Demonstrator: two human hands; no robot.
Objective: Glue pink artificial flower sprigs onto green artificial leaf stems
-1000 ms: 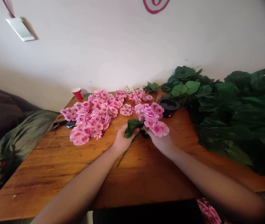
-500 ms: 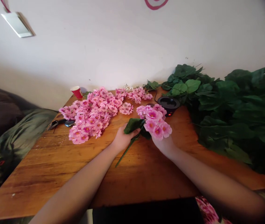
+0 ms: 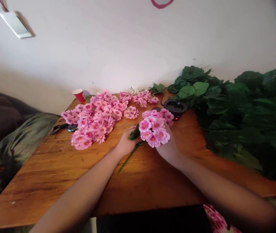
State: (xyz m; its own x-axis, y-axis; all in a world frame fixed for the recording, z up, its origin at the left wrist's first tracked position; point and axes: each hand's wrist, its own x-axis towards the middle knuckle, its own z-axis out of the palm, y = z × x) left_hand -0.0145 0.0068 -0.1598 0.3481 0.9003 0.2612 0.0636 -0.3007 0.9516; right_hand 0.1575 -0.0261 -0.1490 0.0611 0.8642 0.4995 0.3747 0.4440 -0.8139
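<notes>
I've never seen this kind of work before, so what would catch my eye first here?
Probably the big heap of pink flowers on the wooden table, left of centre. Next, the smaller pink bunch at the middle, with the left hand at its stem and the right hand behind the blooms. Then the mass of dark green leaves filling the right side.

Bounded at rear by a matte off-white wall (image 3: 118, 48). Marked at top edge with a curved pink-red line (image 3: 162, 6); fitted at upper left with a pale rectangular panel (image 3: 17, 24). Furnished with a brown wood-grained table (image 3: 55, 171). Flanked at left by rumpled dark-green fabric (image 3: 27, 139). Lit softly, brightest near mid-wall.
</notes>
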